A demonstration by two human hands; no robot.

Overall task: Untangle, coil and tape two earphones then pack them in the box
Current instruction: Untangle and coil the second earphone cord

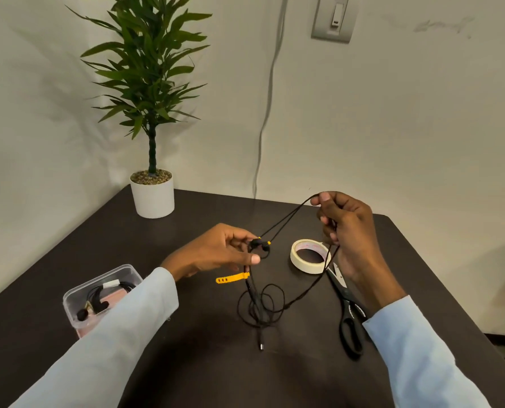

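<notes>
My left hand pinches the two black earbuds with yellow accents above the dark table. My right hand grips the black earphone cable, which runs taut from the buds to its raised fingers. The rest of the cable lies in loose loops on the table, ending in a plug. A yellow strap hangs on the cable. A clear plastic box at the left holds another black earphone, bound with a strip of white tape.
A roll of white tape lies near my right hand. Black scissors lie partly under my right wrist. A potted plant stands at the table's back left corner. The table's right edge is close.
</notes>
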